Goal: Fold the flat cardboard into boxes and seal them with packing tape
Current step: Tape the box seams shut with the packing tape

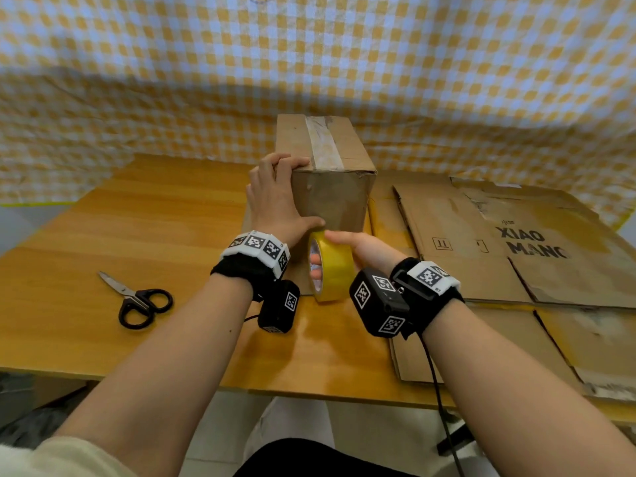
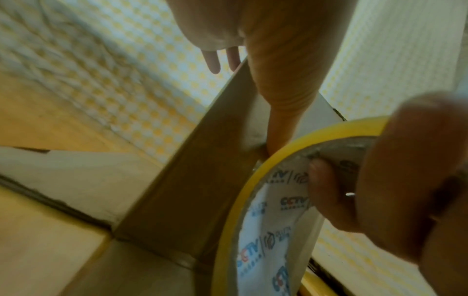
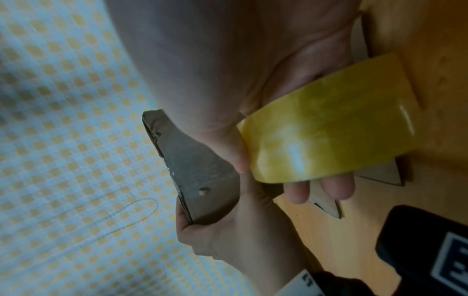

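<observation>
Head view: your left hand (image 1: pixel 275 197) lies flat, fingers straight, against the taped box (image 1: pixel 330 173). Your right hand's (image 1: pixel 364 251) grip curls round the yellow tape roll (image 1: pixel 332 270).

Flattened cardboard sheet (image 1: pixel 509 235), lying on the right part of the table: large dark block letters are read as "XIAO" over "MANC"; the last letter is uncertain. Smaller characters above these are too small to be read. Two small boxed handling symbols are printed further left on the same sheet; one shows two upright strokes over a bar, the other cannot be made out.

Tape roll (image 2: pixel 268 230), inner face of the core, left wrist view: a repeated logo is read as "CCTV" in blue and red, with small illegible print beside and beneath it.

Wrist bands and wrist cameras: square black-and-white coded markers are borne. No words are legible there.
</observation>
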